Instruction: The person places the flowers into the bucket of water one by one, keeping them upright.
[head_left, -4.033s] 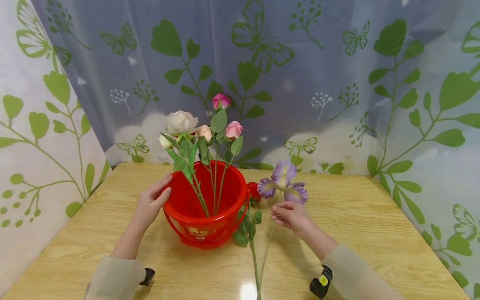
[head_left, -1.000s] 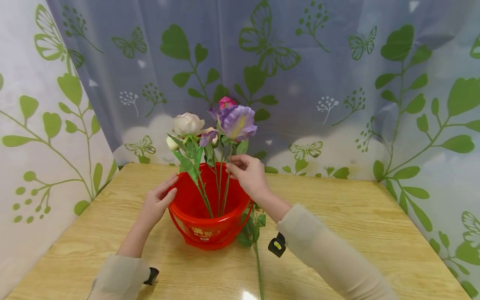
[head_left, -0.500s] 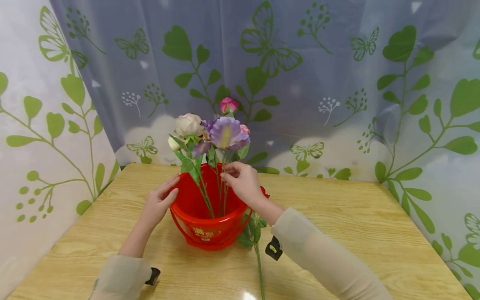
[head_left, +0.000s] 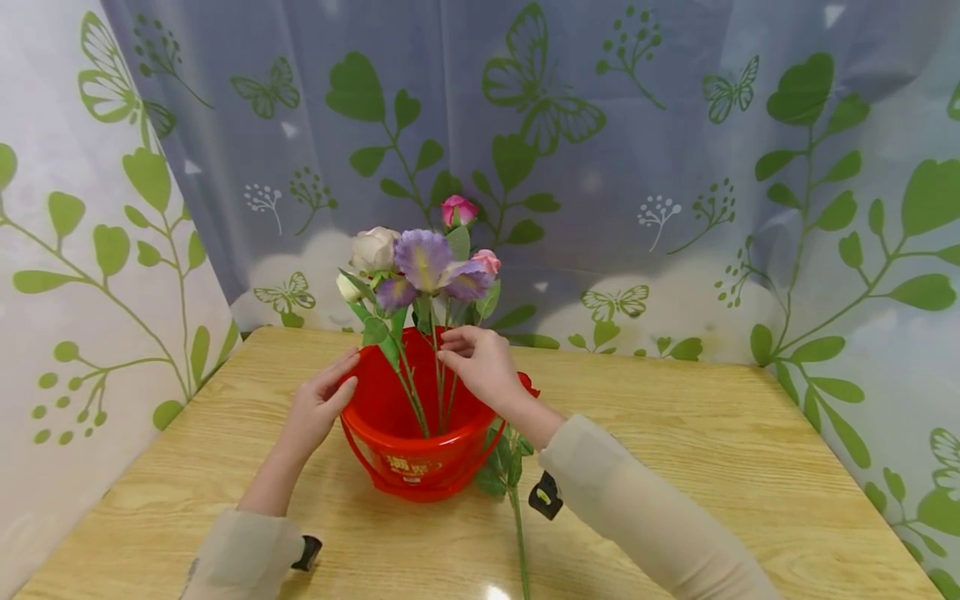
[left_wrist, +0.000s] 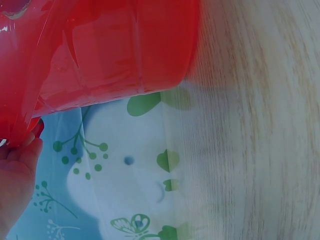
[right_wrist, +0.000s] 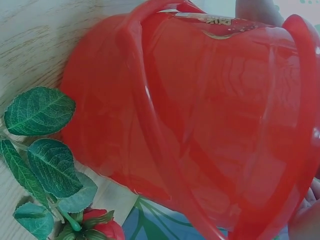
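Note:
A red plastic bucket (head_left: pixel 417 477) stands on the wooden table with its handle hanging down at the front. My left hand (head_left: pixel 311 408) holds its rim on the left side. Over the opening, my right hand (head_left: pixel 483 367) pinches the thin stem of a purple artificial iris (head_left: pixel 423 260). The iris bloom faces me, overlapping other flowers in the bucket: a cream rose (head_left: pixel 375 248), a pale bud (head_left: pixel 348 287), a deep pink rose (head_left: pixel 457 210) and a light pink rose (head_left: pixel 487 262). In the right wrist view the bucket hides most of the right hand.
Right of the bucket, a red rose (right_wrist: pixel 104 226) lies on the table (head_left: pixel 660 467), its green leaves (right_wrist: pixel 40 111) near the bucket's base and its stem pointing toward me. A patterned curtain (head_left: pixel 600 208) hangs behind the table's far edge.
The right hand has carried the iris from the right of the bucket to above its opening. Over the last second the bloom has moved left and turned. The left hand stays on the rim.

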